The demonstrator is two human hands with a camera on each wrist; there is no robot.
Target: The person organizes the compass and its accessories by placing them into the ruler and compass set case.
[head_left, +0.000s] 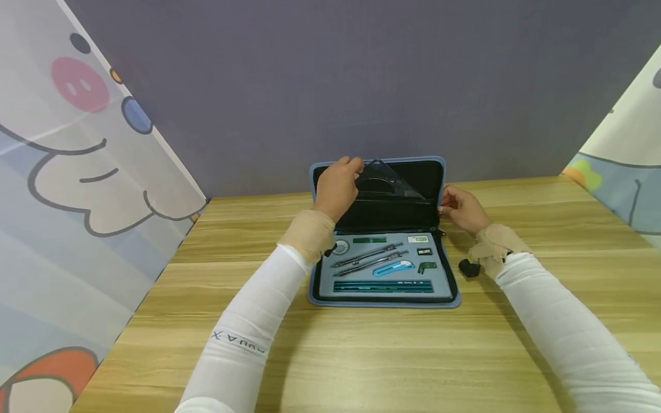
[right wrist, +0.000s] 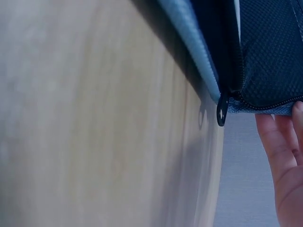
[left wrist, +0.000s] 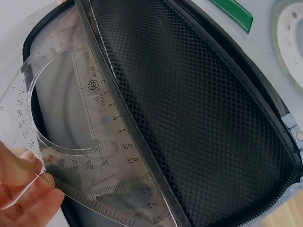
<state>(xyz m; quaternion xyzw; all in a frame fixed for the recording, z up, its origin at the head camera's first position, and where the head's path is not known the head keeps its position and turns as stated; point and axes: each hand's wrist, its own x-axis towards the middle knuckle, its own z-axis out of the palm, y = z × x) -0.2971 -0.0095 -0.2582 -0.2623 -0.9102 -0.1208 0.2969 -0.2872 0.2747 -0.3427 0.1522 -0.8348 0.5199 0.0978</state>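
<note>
A zippered drawing-set case lies unfolded on the table, its lid standing up against the grey panel. My left hand pinches a corner of a clear triangular set square with a built-in protractor. The set square's long edge sits in the lid's black mesh pocket, and its upper part sticks out. At the lid's right side, my right hand holds the edge between thumb and fingers. A zipper pull hangs at the case's corner near it.
The grey tray holds several pencils, two compasses, a blue cutter, a sharpener, an eraser and a round white piece. Behind the wooden table rises a grey panel.
</note>
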